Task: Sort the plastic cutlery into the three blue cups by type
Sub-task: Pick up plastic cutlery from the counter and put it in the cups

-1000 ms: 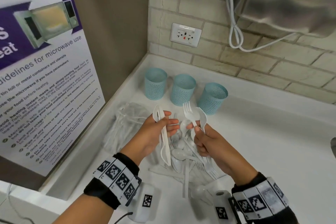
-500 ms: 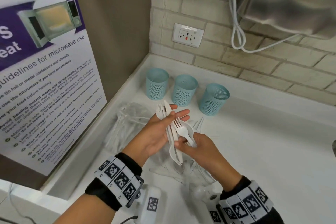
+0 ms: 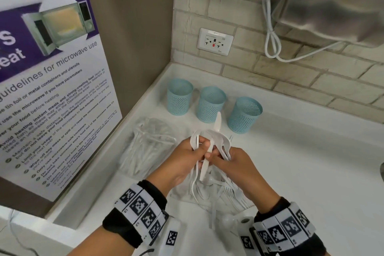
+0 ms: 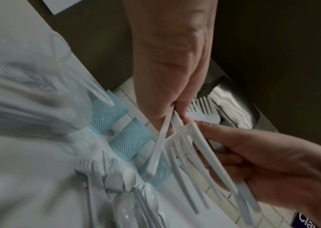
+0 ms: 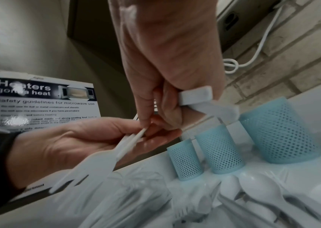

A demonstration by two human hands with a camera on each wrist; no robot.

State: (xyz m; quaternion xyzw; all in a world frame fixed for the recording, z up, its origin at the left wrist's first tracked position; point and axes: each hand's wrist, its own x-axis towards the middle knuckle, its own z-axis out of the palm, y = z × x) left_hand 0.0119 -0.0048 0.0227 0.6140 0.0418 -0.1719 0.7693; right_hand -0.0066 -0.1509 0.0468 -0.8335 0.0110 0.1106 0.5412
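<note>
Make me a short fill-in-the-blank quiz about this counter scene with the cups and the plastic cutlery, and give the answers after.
1. The number of blue cups standing in a row on the counter is ____.
2. The left hand and right hand both grip white plastic ____.
3. On the wall above the cups is a white power ____.
4. The poster at the left gives safety guidelines for ____ use.

Answers: three; cutlery; socket; microwave

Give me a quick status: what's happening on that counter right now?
Both hands, left and right, gripping one bunch of white plastic cutlery. Three blue mesh cups look empty. Loose cutlery pile waits below; nothing blocks the cups.
</note>
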